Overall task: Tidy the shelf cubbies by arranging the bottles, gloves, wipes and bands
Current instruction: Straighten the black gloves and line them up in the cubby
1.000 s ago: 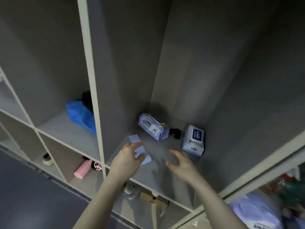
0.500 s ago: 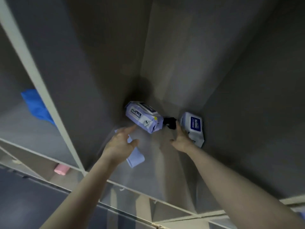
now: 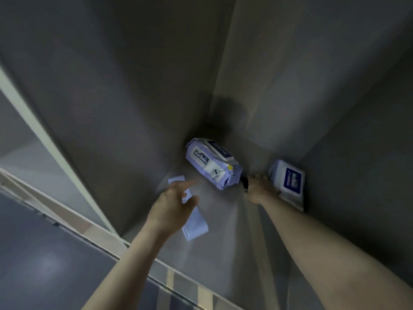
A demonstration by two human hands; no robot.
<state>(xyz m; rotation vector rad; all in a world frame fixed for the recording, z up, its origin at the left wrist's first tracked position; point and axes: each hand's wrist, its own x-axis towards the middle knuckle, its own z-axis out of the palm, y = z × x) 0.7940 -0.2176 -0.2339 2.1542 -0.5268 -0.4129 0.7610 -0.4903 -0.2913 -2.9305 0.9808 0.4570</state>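
Right hand [image 3: 259, 190] reaches deep into the cubby on a long, nearly straight forearm, its fingers curled round a small black object [image 3: 245, 184] at the back; what that object is cannot be told. Left hand [image 3: 172, 205] hovers nearer the front on a bent arm, fingers relaxed and loosely spread, forefinger pointing toward the back, holding nothing.

Around both hands stand the grey walls of the cubby [image 3: 125, 108], and its floor lies below them. Just beyond the left hand's fingertips, and to the left of the right hand, a lavender wipes pack [image 3: 212, 163] lies tilted in the back corner. Touching the right hand's far side, a second wipes pack [image 3: 289, 182] leans against the right wall. Under the left hand, partly hidden by it, a pale blue folded strip [image 3: 194, 222] lies flat on the floor.
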